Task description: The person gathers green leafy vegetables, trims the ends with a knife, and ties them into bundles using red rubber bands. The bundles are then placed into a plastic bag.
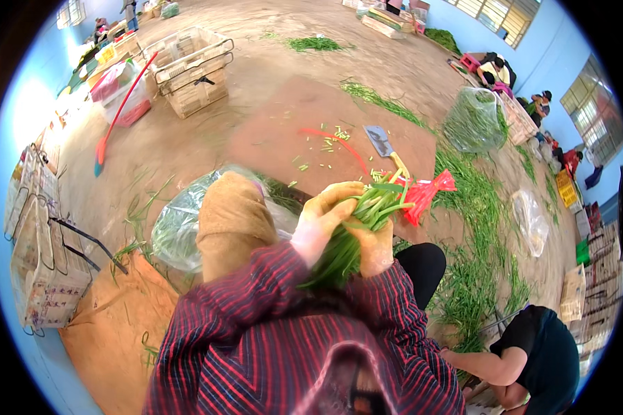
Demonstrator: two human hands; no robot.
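A bunch of long green leafy stalks [376,207] is held between both hands over my lap, its pale cut ends up and its leaves hanging down. My left hand [329,207], stained yellow on the fingers, grips the bunch from the left. Around its right side closes my right hand [374,244]. Just beyond the right hand lies a bundle of red plastic ties [430,194] on a brown board [285,135]. A cleaver [379,141] with a pale handle rests on the board near cut stem pieces [329,142] and a loose red strip [337,137].
Loose greens [472,207] cover the floor to the right, where a co-worker [540,353] bends close by. A clear bag of greens [179,223] sits left of my knee. Plastic crates [192,78] and a red-handled broom [127,109] stand ahead left. A filled bag [475,122] stands ahead right.
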